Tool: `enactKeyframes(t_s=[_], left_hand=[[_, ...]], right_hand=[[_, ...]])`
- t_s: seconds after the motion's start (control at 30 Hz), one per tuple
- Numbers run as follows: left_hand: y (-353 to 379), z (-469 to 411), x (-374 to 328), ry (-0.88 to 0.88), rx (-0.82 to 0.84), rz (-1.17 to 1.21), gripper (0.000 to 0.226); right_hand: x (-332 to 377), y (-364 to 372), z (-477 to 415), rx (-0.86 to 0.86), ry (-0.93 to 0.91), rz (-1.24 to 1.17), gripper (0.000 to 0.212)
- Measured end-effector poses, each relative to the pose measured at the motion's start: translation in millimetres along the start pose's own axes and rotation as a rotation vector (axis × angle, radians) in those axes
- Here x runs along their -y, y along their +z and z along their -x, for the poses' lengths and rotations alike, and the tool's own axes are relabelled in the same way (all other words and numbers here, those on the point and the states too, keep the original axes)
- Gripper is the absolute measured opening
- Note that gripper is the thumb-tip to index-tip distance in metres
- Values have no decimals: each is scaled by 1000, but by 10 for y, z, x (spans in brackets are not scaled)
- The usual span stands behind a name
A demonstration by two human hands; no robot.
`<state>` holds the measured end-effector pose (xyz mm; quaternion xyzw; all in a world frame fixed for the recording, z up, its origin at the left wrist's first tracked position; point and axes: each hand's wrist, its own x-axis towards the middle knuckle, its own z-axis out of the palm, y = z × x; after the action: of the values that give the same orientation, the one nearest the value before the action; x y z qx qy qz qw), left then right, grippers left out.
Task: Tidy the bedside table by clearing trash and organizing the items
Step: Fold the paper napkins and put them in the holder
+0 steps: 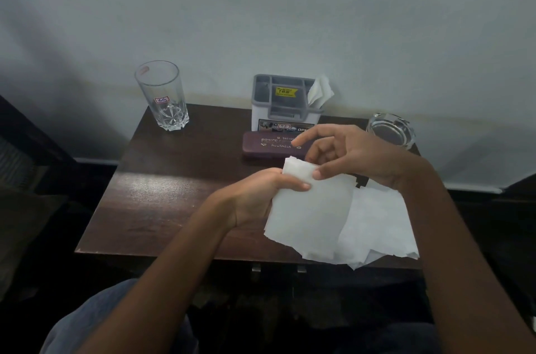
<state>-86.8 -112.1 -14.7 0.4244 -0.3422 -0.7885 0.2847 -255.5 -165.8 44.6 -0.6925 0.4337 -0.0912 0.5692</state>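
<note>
A white tissue sheet hangs over the front right of the dark wooden bedside table. My left hand grips the sheet's upper left edge, thumb on top. My right hand pinches its top corner between thumb and a finger, the index finger stretched out to the left. More white tissue sheets lie spread on the table under and right of the held one, reaching past the front edge.
A clear drinking glass stands at the back left. A grey-and-white organizer with tissue sticking out sits against the wall. A maroon case lies before it. A glass ashtray is at the back right.
</note>
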Motion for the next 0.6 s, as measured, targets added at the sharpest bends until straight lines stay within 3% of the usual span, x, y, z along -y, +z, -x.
enactKeyframes(t_s=[0.23, 0.3, 0.47, 0.6], left_hand=[[-38, -15, 17, -19, 14, -21, 18], [-66, 7, -16, 0, 8, -41, 23], [-175, 46, -99, 181, -119, -1, 36], [-189, -19, -72, 339, -344, -19, 18]], right_hand=[[-34, -1, -40, -6, -22, -34, 34], [-72, -53, -31, -92, -47, -109, 32], [-148, -128, -96, -537, -68, -452, 28], [-165, -68, -154, -592, -22, -586, 27]])
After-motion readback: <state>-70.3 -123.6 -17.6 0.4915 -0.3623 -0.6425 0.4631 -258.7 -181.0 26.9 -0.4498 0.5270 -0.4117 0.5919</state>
